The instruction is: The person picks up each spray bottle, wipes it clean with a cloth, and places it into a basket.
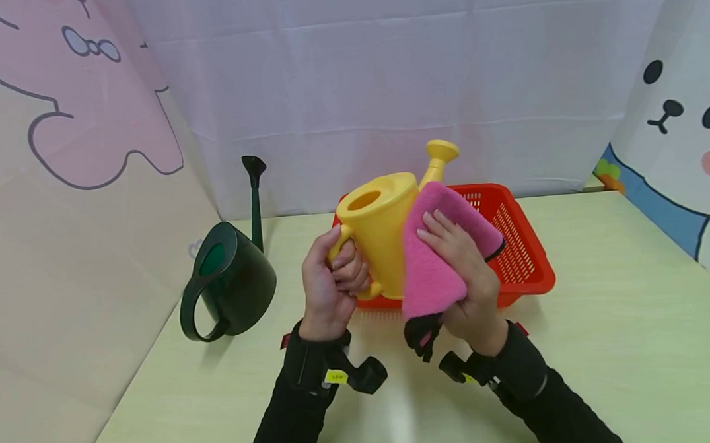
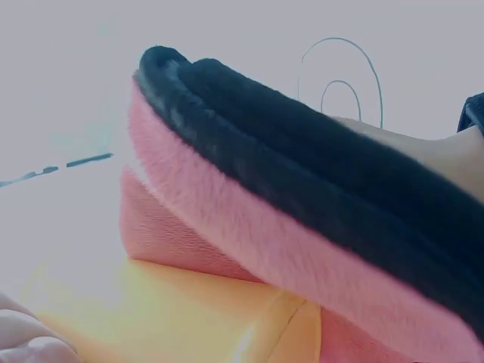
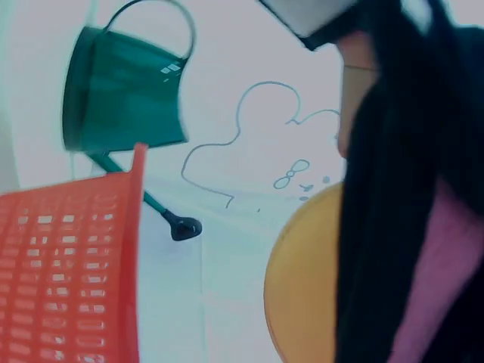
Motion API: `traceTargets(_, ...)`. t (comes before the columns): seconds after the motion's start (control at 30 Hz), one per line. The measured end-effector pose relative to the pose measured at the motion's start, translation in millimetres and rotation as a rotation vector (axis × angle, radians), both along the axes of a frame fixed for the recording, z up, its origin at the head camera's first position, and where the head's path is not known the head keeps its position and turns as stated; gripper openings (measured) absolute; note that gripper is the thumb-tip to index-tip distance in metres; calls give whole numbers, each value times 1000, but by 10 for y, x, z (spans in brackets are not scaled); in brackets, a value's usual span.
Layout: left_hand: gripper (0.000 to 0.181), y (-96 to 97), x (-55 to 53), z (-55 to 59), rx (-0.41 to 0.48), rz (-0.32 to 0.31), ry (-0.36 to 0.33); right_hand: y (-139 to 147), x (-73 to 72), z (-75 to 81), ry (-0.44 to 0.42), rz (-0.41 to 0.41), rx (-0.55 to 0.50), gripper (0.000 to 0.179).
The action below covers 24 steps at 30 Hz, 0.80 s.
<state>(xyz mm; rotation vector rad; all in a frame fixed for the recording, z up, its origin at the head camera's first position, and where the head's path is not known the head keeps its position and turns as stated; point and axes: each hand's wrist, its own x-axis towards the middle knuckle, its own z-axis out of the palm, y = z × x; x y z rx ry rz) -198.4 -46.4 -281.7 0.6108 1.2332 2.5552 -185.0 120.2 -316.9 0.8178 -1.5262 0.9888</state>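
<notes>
My left hand grips the handle of a yellow watering can, which is held up and tilted, its spout pointing up and to the right. A pink plush cloth with a dark underside lies against the can's right side. My right hand holds this cloth and presses it to the can, its fingers spread over the pink face; the thumb is mostly hidden. In the left wrist view the cloth folds over the yellow can. The right wrist view shows the cloth's dark side beside the can.
Behind the can stands a red slotted plastic basket, partly hidden by the can and cloth. A dark green watering can sits on the left of the pale table. A white curtain and printed cartoon panels border the table.
</notes>
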Motion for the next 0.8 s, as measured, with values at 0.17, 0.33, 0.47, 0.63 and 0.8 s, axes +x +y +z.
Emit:
traceTargets(0.17,46,-13,11,11,6,2,13,80,-31,-7,-178,141,-164,41)
traceTargets(0.33,46,-24,19,17,-2,12,10,95,-22,-22,-245,126,-174,42)
traceTargets(0.47,46,-30,16,15,5,25,3,42,-4,1,-148,5,-72,44)
traceTargets(0.63,46,-27,11,19,15,36,4,-23,33,-14,-25,-124,26,42)
traceTargets(0.8,46,-21,4,13,17,38,11,-82,54,-53,100,-207,142,48)
